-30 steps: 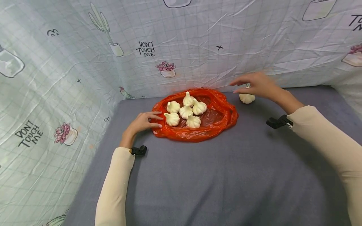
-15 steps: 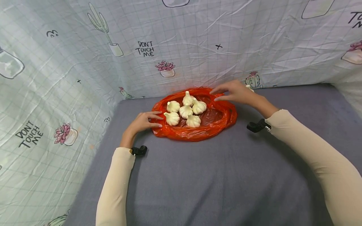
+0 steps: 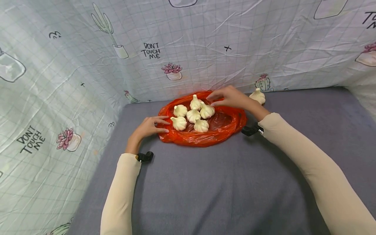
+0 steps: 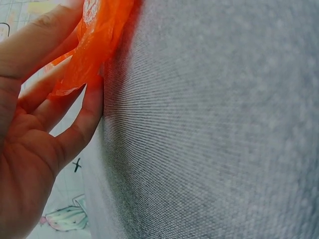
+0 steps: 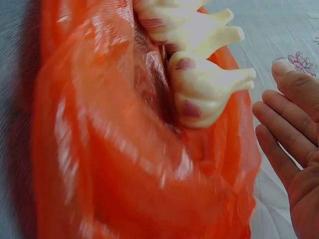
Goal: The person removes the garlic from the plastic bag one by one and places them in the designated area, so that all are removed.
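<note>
While the left hand rests at the left end of the red plastic bag, its fingers are loosely extended and touch the plastic, and they are not clenched; in the left wrist view, the bag's edge passes between its thumb and fingers; the right hand is above the right rear edge of the bag, with the fingers slightly bent and grasping nothing; in the right wrist view, its fingertips are just beside the nearest bulb, with a visible gap.

Inside the opened bag are six garlic bulbs, gathered at the left and middle part; they are whitish, and purple patches can be seen on some of them from near; one more bulb is outside, on the grey counter, with its stem upwards, partly behind the right forearm.

Behind the counter hangs a pale cloth, printed with grid lines, potted plants and the words "DON'T TOUCH ME"; both arms wear cream sleeves, and at each wrist is a small black device.
</note>
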A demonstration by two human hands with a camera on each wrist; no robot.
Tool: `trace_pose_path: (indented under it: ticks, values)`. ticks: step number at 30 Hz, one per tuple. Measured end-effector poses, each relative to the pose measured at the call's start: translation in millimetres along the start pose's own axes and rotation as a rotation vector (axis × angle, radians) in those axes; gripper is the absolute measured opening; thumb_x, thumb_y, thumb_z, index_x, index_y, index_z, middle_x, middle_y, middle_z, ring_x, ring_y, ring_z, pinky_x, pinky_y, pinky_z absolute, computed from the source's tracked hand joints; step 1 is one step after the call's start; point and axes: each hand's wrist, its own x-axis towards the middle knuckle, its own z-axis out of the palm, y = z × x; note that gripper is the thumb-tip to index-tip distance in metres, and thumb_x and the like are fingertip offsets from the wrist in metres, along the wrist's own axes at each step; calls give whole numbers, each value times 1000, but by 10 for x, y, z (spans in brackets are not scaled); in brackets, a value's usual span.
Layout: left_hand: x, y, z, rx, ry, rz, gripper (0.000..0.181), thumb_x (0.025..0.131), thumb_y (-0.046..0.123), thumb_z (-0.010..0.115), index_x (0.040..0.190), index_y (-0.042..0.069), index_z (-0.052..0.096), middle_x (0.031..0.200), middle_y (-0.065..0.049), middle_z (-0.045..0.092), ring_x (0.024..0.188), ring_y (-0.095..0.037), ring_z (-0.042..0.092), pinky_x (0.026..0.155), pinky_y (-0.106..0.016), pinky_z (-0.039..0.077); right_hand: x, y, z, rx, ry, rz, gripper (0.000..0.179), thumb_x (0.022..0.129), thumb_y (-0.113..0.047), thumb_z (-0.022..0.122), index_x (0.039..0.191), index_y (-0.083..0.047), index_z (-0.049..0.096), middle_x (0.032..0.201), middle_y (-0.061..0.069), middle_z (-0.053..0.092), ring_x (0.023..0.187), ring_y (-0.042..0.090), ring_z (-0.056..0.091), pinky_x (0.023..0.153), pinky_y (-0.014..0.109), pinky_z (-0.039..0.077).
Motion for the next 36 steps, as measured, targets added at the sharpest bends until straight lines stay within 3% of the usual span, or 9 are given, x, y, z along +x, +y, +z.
trace_pose_path:
  ticks: [14,25,32,36]
  values:
    - [15,-4,11,18,-3,4,40,87,36,82,123,20,77,149,1,56,144,-27,43,118,-50,33,330,36,167,68,-70,54,30,92,-17,77,119,-5,76,114,9,76,104,23,73,91,41,57]
    - [-12,3,2,10,11,8,41,85,34,84,122,18,77,148,-3,57,144,-30,43,117,-52,33,405,84,204,21,-112,84,30,92,-20,78,119,-7,77,111,8,77,101,22,73,86,40,57]
    - [-6,10,7,3,8,2,41,85,34,84,122,18,77,148,-1,57,144,-28,43,117,-49,33,401,89,231,-20,-103,69,28,90,-23,80,114,-8,79,105,7,78,83,16,67,74,30,50]
    - [-10,19,7,-2,9,4,41,85,34,84,122,18,77,148,-2,57,144,-28,43,117,-50,33,393,89,236,-16,-102,55,25,90,-22,80,110,-7,80,101,6,78,81,14,68,71,28,48]
